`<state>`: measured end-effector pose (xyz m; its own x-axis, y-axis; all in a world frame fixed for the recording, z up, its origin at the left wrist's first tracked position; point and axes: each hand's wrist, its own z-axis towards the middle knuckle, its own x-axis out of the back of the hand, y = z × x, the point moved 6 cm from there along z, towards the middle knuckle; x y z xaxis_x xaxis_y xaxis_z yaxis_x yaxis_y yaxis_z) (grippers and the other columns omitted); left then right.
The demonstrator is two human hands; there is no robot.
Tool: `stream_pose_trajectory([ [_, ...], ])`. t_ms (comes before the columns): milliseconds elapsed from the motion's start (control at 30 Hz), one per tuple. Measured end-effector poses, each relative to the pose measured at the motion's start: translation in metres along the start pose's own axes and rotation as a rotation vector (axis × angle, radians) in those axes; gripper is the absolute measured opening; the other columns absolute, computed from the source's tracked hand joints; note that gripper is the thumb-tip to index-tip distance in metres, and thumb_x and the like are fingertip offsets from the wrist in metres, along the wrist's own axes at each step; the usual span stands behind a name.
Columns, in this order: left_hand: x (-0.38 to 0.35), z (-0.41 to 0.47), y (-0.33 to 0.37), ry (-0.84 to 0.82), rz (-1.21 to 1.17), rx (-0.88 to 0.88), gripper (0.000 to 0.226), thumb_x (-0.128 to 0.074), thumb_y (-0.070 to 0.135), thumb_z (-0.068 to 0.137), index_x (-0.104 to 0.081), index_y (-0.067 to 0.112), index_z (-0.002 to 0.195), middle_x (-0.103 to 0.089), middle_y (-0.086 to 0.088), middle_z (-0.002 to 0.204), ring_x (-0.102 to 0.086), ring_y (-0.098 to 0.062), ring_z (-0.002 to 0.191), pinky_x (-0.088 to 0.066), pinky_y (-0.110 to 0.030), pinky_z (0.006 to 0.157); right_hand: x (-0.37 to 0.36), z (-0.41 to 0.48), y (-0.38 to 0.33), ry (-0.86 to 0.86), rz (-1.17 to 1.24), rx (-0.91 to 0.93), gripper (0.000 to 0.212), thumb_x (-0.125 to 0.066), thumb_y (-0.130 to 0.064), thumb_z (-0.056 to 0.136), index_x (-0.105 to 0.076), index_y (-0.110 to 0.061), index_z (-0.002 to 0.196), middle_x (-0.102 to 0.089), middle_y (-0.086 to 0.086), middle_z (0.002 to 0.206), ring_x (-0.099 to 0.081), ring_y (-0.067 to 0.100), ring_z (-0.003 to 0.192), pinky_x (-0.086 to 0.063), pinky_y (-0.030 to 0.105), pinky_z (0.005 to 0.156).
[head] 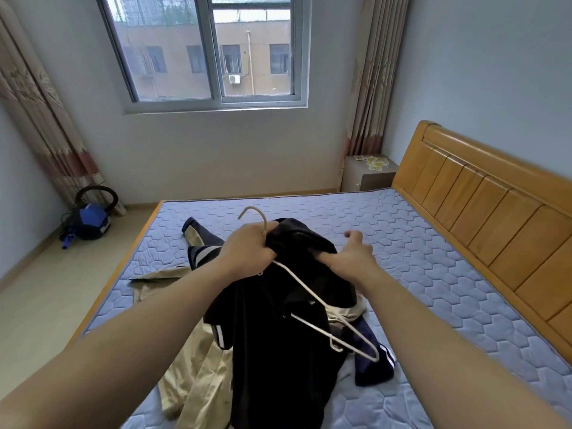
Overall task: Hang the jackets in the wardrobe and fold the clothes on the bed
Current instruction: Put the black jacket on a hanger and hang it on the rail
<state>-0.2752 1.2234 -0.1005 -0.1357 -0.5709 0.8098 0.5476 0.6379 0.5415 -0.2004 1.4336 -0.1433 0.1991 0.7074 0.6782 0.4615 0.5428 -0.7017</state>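
I hold a black jacket up over the bed. My left hand grips the neck of a white wire hanger together with the jacket's collar; the hook sticks up past my fingers. My right hand pinches the black fabric at the collar, thumb raised. The hanger's right shoulder lies outside the jacket. Under it on the mattress lie a beige garment and a navy jacket with white stripes.
A wooden headboard runs along the right. A small bedside cabinet stands in the far corner under a curtain. A blue vacuum cleaner sits on the floor at the left, below the window.
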Motion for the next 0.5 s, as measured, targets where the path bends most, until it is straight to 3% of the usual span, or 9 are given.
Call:
stream_pose_trajectory([
  [33, 0.003, 0.000, -0.002, 0.017, -0.030, 0.012, 0.015, -0.060, 0.019, 0.082, -0.062, 0.033, 0.087, -0.069, 0.012, 0.072, -0.067, -0.011, 0.075, -0.058, -0.043, 0.074, -0.010, 0.006, 0.015, -0.051, 0.007, -0.096, 0.128, -0.064, -0.096, 0.045, -0.035, -0.020, 0.144, -0.048, 0.009, 0.137, -0.051, 0.034, 0.126, -0.046, 0.052, 0.105],
  [100, 0.011, 0.001, -0.002, 0.041, -0.122, 0.023, 0.012, -0.058, 0.028, 0.081, -0.065, 0.032, 0.090, -0.071, 0.012, 0.077, -0.068, -0.012, 0.080, -0.057, -0.043, 0.079, -0.028, 0.012, 0.032, -0.182, 0.023, -0.138, 0.128, -0.044, -0.108, 0.042, -0.057, -0.013, 0.127, -0.065, 0.008, 0.121, -0.062, 0.031, 0.114, -0.051, 0.046, 0.100],
  [167, 0.018, 0.001, 0.001, 0.054, -0.168, 0.011, 0.010, -0.059, 0.036, 0.083, -0.066, 0.033, 0.091, -0.072, 0.012, 0.078, -0.068, -0.009, 0.083, -0.055, -0.040, 0.081, -0.039, -0.007, 0.029, -0.364, 0.100, -0.146, 0.095, -0.042, -0.097, 0.067, -0.067, -0.012, 0.102, -0.071, 0.003, 0.091, -0.069, 0.020, 0.086, -0.055, 0.034, 0.083],
  [233, 0.022, 0.001, 0.003, 0.062, -0.155, -0.005, 0.003, -0.064, 0.033, 0.090, -0.066, 0.032, 0.091, -0.071, 0.014, 0.078, -0.065, -0.001, 0.082, -0.049, -0.027, 0.075, -0.057, -0.018, 0.026, -0.588, 0.267, -0.123, 0.066, -0.049, -0.080, 0.085, -0.068, -0.017, 0.088, -0.067, -0.004, 0.068, -0.063, 0.010, 0.060, -0.051, 0.027, 0.065],
  [300, 0.027, -0.001, 0.004, 0.065, -0.142, -0.008, 0.005, -0.065, 0.026, 0.093, -0.067, 0.031, 0.094, -0.071, 0.016, 0.079, -0.064, 0.003, 0.083, -0.044, -0.021, 0.073, -0.067, -0.024, 0.021, -0.725, 0.405, -0.070, 0.062, -0.074, -0.070, 0.076, -0.072, -0.018, 0.109, -0.076, -0.004, 0.090, -0.069, 0.011, 0.081, -0.054, 0.034, 0.083],
  [367, 0.032, -0.003, 0.000, 0.062, -0.168, -0.015, 0.009, -0.064, 0.023, 0.092, -0.068, 0.030, 0.096, -0.073, 0.015, 0.082, -0.067, 0.001, 0.085, -0.052, -0.032, 0.082, -0.073, -0.022, 0.010, -0.728, 0.384, -0.002, 0.098, -0.091, -0.067, 0.053, -0.063, -0.011, 0.129, -0.075, 0.001, 0.114, -0.068, 0.016, 0.104, -0.048, 0.041, 0.102],
  [400, 0.035, -0.006, -0.004, 0.062, -0.178, -0.001, 0.012, -0.064, 0.022, 0.091, -0.069, 0.030, 0.097, -0.074, 0.013, 0.084, -0.068, -0.002, 0.087, -0.055, -0.038, 0.087, -0.073, -0.024, 0.000, -0.725, 0.374, 0.017, 0.100, -0.090, -0.068, 0.053, -0.063, -0.007, 0.127, -0.075, 0.003, 0.112, -0.069, 0.016, 0.102, -0.050, 0.041, 0.102],
  [500, 0.047, -0.014, -0.017, 0.084, -0.203, 0.054, 0.015, -0.065, 0.023, 0.088, -0.069, 0.036, 0.095, -0.075, 0.013, 0.085, -0.071, -0.006, 0.089, -0.055, -0.043, 0.092, -0.070, -0.025, -0.030, -0.630, 0.350, 0.067, 0.063, -0.064, -0.063, 0.089, -0.071, -0.003, 0.105, -0.077, 0.005, 0.086, -0.071, 0.018, 0.078, -0.060, 0.040, 0.089],
])
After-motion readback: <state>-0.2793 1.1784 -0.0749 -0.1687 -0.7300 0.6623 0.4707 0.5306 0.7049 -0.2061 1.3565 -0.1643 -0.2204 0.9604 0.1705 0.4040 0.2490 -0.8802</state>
